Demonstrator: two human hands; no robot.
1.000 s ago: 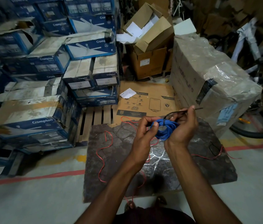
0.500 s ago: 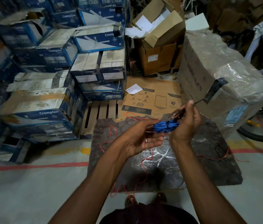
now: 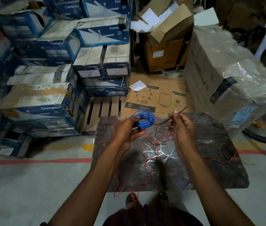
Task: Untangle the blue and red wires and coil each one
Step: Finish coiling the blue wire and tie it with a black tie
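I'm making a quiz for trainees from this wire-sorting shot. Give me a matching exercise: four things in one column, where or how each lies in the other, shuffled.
Things: 1 blue wire; 2 red wire; 3 black strand; 4 paper slip.
States: A loose on the dark slab; B pinched in the right hand; C on the flat cardboard; D coiled, held in the left hand.
Pairs: 1-D, 2-A, 3-B, 4-C.

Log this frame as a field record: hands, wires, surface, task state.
left hand: grips the blue wire coil, held above the surface
right hand: fingers pinch a dark strand that leads into the coil
red wire: loose, uncoiled, sprawled across the surface and over its near edge
surface: dark mottled slab on the floor
task state: blue wound into a coil; red not yet coiled
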